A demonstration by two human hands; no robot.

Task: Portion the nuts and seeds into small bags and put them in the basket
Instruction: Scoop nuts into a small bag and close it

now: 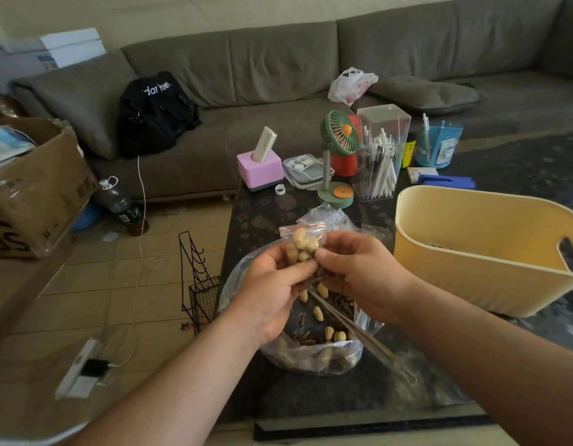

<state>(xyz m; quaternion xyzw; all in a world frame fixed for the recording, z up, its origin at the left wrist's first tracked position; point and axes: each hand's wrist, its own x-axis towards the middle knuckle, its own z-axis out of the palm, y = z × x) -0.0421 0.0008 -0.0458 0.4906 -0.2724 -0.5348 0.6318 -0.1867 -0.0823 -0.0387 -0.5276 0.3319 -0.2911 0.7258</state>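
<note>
1. My left hand and right hand met at the centre of the frame, fingers of both curled and pinching a small zip bag between them
2. That small bag, with its red seal strip at the top, stood upright above my thumbs and held pale peanuts
3. Just below my hands lay the big clear bag of peanuts and sunflower seeds, open on the dark table, with long metal tongs resting across it toward the lower right
4. The yellow basket sat at the right of the frame, near my right wrist
5. Further up the table stood a green fan, a pink holder and a clear pen box, with the grey sofa behind
</note>
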